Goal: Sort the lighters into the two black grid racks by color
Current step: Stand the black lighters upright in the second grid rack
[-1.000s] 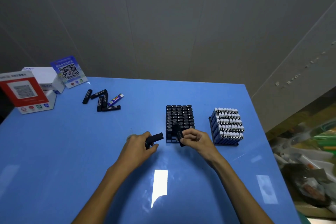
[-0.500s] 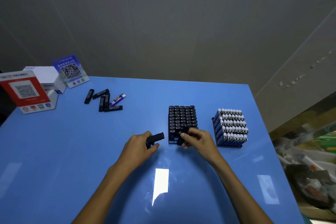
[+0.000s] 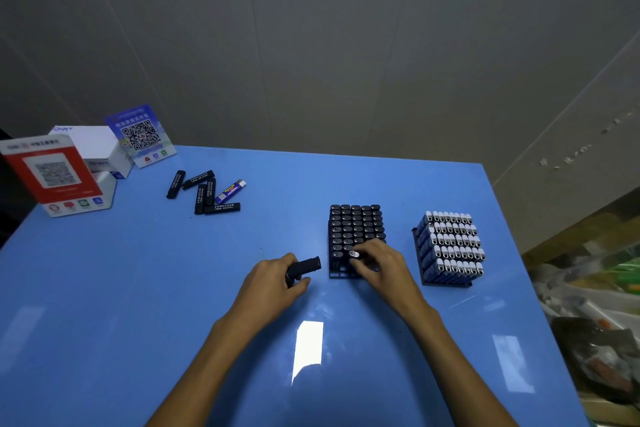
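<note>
The right hand [image 3: 379,262] pinches a lighter [image 3: 354,254] over the near row of the black rack [image 3: 337,273]; tilted, it could jam on a cell wall. The left hand [image 3: 273,279] grips another black lighter [image 3: 304,267], just left of the rack. Both look slim and dark.

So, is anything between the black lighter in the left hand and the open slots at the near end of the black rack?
Partly. The right hand rests over the near rows of the black rack, setting a lighter there. The left hand holds its black lighter just left of the rack; the table between them is bare.
</note>
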`<state>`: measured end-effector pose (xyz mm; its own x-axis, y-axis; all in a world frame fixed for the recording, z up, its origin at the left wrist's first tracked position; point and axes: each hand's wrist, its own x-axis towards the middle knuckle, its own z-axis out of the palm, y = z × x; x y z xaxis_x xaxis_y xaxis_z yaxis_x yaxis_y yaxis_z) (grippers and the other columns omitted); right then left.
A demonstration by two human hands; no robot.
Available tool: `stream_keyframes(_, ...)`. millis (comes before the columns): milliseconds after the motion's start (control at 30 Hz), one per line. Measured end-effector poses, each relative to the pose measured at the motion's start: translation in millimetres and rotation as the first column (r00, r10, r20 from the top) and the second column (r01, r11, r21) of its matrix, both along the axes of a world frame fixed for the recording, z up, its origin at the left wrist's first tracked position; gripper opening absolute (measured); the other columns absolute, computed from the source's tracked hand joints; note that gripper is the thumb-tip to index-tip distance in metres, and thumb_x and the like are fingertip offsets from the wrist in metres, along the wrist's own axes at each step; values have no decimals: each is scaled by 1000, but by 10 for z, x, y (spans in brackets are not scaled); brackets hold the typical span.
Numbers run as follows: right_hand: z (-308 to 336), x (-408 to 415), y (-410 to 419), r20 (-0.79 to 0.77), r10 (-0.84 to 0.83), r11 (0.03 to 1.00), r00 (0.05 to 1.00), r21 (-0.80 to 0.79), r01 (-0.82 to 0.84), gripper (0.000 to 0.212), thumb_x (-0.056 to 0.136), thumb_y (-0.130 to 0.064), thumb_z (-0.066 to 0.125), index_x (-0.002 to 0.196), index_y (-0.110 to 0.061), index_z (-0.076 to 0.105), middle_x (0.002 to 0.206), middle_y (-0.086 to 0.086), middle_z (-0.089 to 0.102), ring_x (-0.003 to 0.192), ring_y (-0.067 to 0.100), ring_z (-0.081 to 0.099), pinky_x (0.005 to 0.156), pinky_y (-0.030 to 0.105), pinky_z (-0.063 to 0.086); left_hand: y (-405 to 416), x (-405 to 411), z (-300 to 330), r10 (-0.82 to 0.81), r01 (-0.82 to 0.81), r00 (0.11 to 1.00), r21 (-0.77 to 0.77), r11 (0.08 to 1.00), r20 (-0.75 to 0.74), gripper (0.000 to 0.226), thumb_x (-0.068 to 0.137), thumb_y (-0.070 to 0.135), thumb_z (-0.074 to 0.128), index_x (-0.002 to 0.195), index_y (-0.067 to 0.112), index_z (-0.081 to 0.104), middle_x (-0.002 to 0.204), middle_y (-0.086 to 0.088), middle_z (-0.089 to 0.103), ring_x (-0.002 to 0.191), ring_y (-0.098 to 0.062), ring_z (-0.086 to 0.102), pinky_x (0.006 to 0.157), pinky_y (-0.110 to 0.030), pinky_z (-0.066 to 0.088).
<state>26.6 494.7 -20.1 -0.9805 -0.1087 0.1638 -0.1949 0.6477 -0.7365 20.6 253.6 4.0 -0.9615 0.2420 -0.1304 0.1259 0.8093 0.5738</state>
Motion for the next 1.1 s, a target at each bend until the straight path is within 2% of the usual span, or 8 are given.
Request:
stream_keyframes(100,-34,-3,12,1,-4,999,1000,40,4,18,87,-14,70,105,-15,66,93,-9,66,82,5,62,77,20,52,13,-9,4,-2,2,1000,-4,1000,-4,22,86,37,66,81,22,51,62,12,53,60,-11,54,58,-28,47)
stream_keyframes(233,-77,-13,2,13,12,994,1000,113,-14,20,89,-18,68,110,-17,66,100,-5,71,85,9,66,81,27,54,10,-18,5,-19,19,1000,-14,1000,-22,17,89,33,62,84,19,54,59,13,47,55,-9,48,53,-23,40)
stream_keyframes(367,-104,21,-27,-18,-17,987,1000,157,20,25,90,-22,67,115,-16,66,106,-1,71,87,15,67,80,33,56,-8,-19,7,-36,35,999,-38,999,-33,15,90,31,60,82,20,52,56,12,45,57,-14,49,52,-25,36)
stream_keyframes(533,-91,39,-31,-156,-17,981,988,191,47,17,89,-19,69,105,-19,66,97,-7,68,77,11,65,67,34,58,-27,-14,1,-41,39,998,-47,998,-38,14,90,30,59,82,21,52,56,13,45,59,-16,51,53,-26,34)
stream_keyframes(700,-91,18,-11,-205,-1,973,979,225,49,18,85,-12,73,101,-17,70,94,-8,68,75,8,65,64,31,58,-15,-18,28,-45,42,998,-52,998,-53,15,90,29,58,80,23,49,57,12,45,58,-16,49,50,-23,31)
stream_keyframes(867,-81,30,19,-197,6,968,980,249,44,17,84,-11,73,100,-17,70,91,-8,67,71,8,63,62,29,57,8,-31,53,-52,48,997,-65,997,-58,16,91,30,57,80,23,48,59,12,45,58,-14,49,48,-18,29)
stream_keyframes(1000,3,48,-13,-187,8,962,982,269,44,11,87,-19,70,99,-19,69,92,-9,66,70,8,62,59,32,56,39,-32,73,-62,57,996,-68,996,-64,14,91,29,57,82,22,50,58,12,45,57,-13,48,47,-16,28)
stream_keyframes(1100,115,51,-77,-119,-50,980,992,185,71,13,89,-23,65,102,-23,67,94,-12,66,77,7,60,66,32,54,69,-26,92,-73,67,995,-78,995,-73,13,91,29,56,83,21,50,58,10,45,58,-15,49,48,-18,28)
